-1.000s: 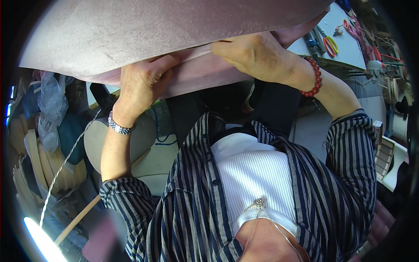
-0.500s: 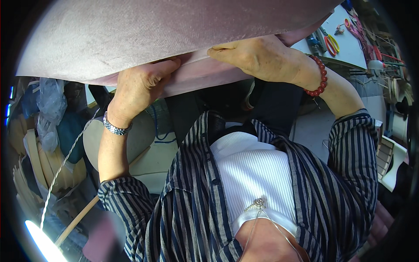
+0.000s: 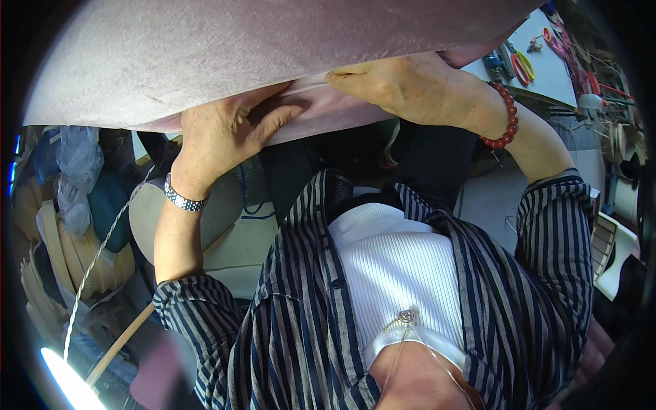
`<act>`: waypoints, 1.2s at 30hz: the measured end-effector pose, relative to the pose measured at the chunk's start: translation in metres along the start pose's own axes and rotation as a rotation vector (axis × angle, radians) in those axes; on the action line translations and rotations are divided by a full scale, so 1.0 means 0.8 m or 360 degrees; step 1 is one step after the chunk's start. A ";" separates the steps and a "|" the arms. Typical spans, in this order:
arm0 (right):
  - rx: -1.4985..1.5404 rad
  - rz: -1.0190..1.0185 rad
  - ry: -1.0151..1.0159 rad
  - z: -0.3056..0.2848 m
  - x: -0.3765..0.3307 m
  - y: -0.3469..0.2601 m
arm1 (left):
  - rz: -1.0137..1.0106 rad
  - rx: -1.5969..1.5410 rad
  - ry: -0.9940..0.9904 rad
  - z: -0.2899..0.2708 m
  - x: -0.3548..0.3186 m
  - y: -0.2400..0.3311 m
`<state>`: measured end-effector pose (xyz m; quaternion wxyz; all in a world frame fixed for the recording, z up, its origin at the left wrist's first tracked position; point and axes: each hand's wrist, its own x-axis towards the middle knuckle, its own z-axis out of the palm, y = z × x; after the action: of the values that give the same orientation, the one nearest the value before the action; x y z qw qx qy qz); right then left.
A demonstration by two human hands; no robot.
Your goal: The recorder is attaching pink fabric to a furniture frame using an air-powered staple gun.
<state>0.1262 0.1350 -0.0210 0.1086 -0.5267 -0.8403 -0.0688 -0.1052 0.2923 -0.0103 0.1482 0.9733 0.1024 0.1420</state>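
A large sheet of pale pink velvety fabric (image 3: 225, 55) fills the top of the view, draped over something hidden beneath it. My left hand (image 3: 229, 130), with a silver watch on the wrist, presses flat against the fabric's lower folded edge, fingers pointing right. My right hand (image 3: 403, 85), with a red bead bracelet on the wrist, grips the same edge further right, fingers curled over the fold. Both forearms come out of rolled striped sleeves.
A white table (image 3: 540, 65) at the upper right carries scissors with coloured handles (image 3: 521, 65) and other small tools. At the left stand stacked wooden hoops (image 3: 61, 246), plastic bags and a round beige seat (image 3: 205, 212). A white cord and a wooden stick run down the lower left.
Both hands have slid a little along the fabric's folded edge, and the left hand's fingers now lie flatter against it. The fabric hangs much as before.
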 end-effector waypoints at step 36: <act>-0.0668 -0.0232 0.0109 0.000 0.000 -0.006 | 0.0167 0.0139 0.0049 0.003 -0.015 -0.007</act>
<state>0.1220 0.1327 -0.0209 0.0198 -0.4729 -0.8392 -0.2677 -0.1165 0.2940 -0.0168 0.0964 0.9806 0.0597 0.1601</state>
